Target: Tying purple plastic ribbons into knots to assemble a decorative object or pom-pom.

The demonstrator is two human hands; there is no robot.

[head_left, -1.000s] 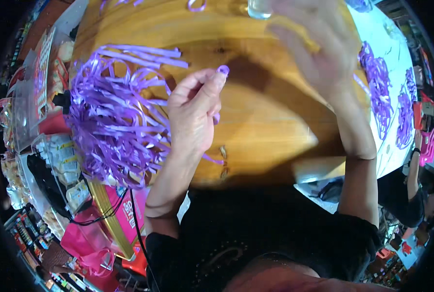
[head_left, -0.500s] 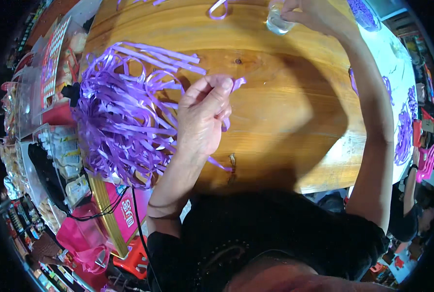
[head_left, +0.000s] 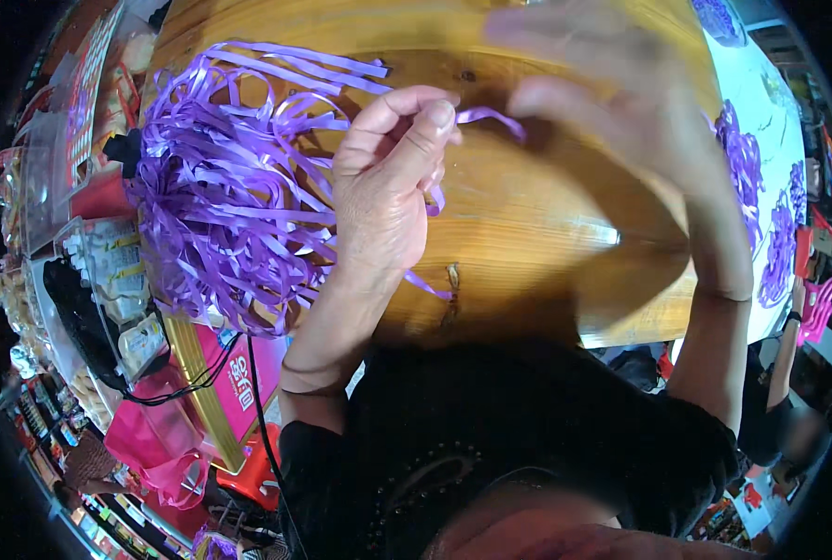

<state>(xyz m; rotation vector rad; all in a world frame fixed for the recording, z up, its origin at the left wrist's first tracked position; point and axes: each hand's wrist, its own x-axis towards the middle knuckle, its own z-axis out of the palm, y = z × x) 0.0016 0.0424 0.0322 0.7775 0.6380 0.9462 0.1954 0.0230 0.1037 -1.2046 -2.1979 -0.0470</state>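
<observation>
Purple ribbon strip (head_left: pixel 479 116) pinched between thumb and fingertips of left hand (head_left: pixel 385 187), one end arching out toward right hand (head_left: pixel 612 103), the other trailing down past the left wrist onto the tabletop (head_left: pixel 528 233). Left hand raised over the wood, fingers bunched tight on the strip, forearm coming up from the lower edge. Right hand blurred, fingers spread and loose, apart from the strip, hovering just beside its free end; holding nothing as far as can be seen. Big tangled ribbon pile (head_left: pixel 229 177), same purple, lying on the tabletop just left of left hand, touching its back and wrist. Honey-coloured, glossy wood under both hands, with a small dark knot (head_left: pixel 451 276) below left hand. Pink box (head_left: pixel 239 383) with gold edge off the tabletop's edge, below the pile and left of the left forearm, black cable (head_left: pixel 192 373) draped across it. More purple bunches (head_left: pixel 747 177) on a white sheet (head_left: pixel 761 93) well beyond right hand, on its far side.
</observation>
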